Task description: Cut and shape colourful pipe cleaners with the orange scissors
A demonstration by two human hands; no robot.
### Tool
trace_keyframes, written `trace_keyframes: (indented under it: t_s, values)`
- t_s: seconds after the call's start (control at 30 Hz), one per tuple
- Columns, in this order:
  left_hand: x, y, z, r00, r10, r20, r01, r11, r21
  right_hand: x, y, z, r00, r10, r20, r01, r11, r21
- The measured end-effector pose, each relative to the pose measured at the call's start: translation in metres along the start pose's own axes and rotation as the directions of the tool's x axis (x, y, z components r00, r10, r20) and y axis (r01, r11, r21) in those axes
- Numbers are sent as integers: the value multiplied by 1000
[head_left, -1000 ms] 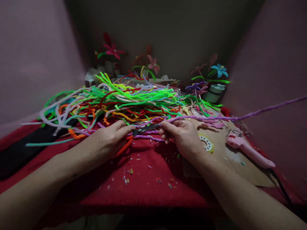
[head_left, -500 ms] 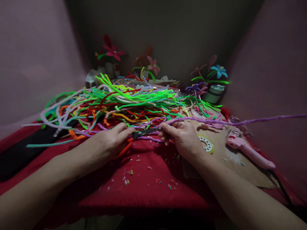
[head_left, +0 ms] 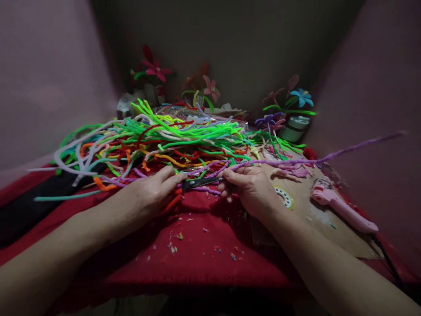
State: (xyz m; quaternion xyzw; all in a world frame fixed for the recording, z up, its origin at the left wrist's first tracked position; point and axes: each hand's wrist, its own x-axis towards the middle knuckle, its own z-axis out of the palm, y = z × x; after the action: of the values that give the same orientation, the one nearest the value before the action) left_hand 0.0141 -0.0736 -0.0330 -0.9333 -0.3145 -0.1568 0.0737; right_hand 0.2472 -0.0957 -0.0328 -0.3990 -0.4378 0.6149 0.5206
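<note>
My left hand [head_left: 161,188] is closed around dark-bladed scissors [head_left: 199,182] with orange-red handles [head_left: 171,204], the blades pointing right. Their tips reach the fingertips of my right hand [head_left: 250,186]. Between thumb and fingers, that hand pinches a long purple pipe cleaner [head_left: 335,156], which stretches out to the right and rises toward its far end. Whether the blades touch the pipe cleaner is hidden by the fingers. More purple pipe cleaners [head_left: 205,189] lie just behind and under the blades.
A heap of colourful pipe cleaners [head_left: 184,131] covers the back of the red cloth [head_left: 197,272]. On the right, a cardboard sheet [head_left: 302,228] bears a tape roll [head_left: 285,198] and a pink glue gun [head_left: 345,208]. Pipe-cleaner flowers [head_left: 301,97] stand behind. Coloured scraps [head_left: 173,249] dot the cloth.
The far end of the purple pipe cleaner has swung upward and come into view at the right. Both hands and the scissors have stayed nearly in place.
</note>
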Motion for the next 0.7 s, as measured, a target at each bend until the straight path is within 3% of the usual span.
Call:
trace_keyframes:
  t_s: [0.2,0.37,0.5,0.6,0.7]
  values:
    - [-6,-3,-2,997,81,15,-81,997,-3,0,-4,0,995,90,52,-95,992,83]
    - [-11,-5,0,985,173,-2,-174,985,-3,2,-1,0,997,71,25,-73,994,84]
    - [-11,1,-3,974,222,53,-220,974,-46,2,-1,-1,997,69,22,-70,994,82]
    - [-7,6,-3,975,193,111,-188,981,-47,2,-3,0,997,70,19,-71,994,78]
    - [-4,8,-3,989,131,67,-128,991,-47,2,-3,1,998,60,33,-61,997,55]
